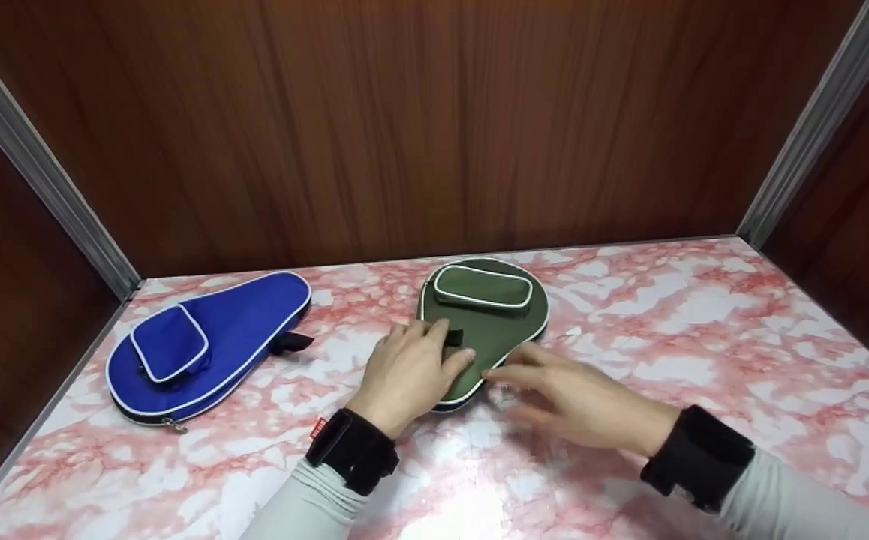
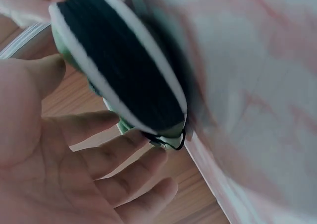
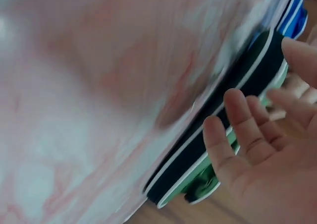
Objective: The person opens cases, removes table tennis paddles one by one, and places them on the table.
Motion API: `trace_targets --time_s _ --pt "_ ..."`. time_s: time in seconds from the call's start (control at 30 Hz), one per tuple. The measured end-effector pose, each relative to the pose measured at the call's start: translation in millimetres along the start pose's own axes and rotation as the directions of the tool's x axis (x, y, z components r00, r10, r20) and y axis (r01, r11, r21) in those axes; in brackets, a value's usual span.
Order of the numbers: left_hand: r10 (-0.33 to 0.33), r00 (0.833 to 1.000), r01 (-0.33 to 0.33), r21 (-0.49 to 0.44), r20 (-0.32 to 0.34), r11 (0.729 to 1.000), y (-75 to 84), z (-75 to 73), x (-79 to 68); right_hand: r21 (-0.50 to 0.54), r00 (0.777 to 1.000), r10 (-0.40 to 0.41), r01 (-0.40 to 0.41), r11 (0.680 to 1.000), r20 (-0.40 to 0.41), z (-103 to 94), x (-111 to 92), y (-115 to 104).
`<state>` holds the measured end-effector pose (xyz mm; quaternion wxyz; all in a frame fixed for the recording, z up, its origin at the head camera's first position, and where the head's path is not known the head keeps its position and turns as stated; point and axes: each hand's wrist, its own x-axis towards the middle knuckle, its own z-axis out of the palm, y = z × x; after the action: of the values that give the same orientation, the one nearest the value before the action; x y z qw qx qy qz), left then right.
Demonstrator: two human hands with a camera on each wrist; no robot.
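Observation:
A green table tennis paddle case [image 1: 498,322] with white piping and a small front pocket lies flat on the table, its narrow end toward me. My left hand [image 1: 408,367] is at its left edge, fingers loosely extended over the cover beside a short black strap [image 1: 454,337]. On the other side, my right hand [image 1: 566,397] is slightly blurred, with fingertips right by the case's tapering right edge. The left wrist view shows the case's dark side band [image 2: 114,60] beyond spread fingers. In the right wrist view, loosely bent fingers [image 3: 242,117] overlap that band.
A blue paddle case [image 1: 247,322] with a square pocket, black strap and zipper pull lies to the left. Brown wood-grain panels [image 1: 434,127] stand behind and at both sides of the red-and-white marbled table [image 1: 705,322]. A small white scrap [image 1: 573,331] lies right of the green case.

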<state>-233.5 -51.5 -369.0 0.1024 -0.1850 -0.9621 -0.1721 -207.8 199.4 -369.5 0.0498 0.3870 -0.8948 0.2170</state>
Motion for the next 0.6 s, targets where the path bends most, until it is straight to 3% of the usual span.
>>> trace_targets --time_s 0.1,0.23,0.43,0.6 --pt "0.003 1.0 -0.003 -0.005 0.008 1.0 0.4 3.1 -1.5 -0.008 0.996 0.044 -0.045 0.999 -0.074 -8.8 12 16" --pt "-0.01 1.0 0.01 -0.004 0.027 1.0 -1.6 5.9 -3.0 -0.056 0.97 0.176 -0.188 0.981 -0.167 -14.9 37 40" --pt "0.002 0.998 0.0 -0.019 0.07 1.0 -0.8 9.1 -3.4 -0.067 0.951 0.294 -0.3 0.951 -0.091 -11.5 61 64" --pt "0.037 0.996 -0.036 -0.009 0.087 0.999 -1.5 1.8 -1.1 -0.101 0.955 0.272 -0.284 0.953 -0.116 -7.3 68 68"
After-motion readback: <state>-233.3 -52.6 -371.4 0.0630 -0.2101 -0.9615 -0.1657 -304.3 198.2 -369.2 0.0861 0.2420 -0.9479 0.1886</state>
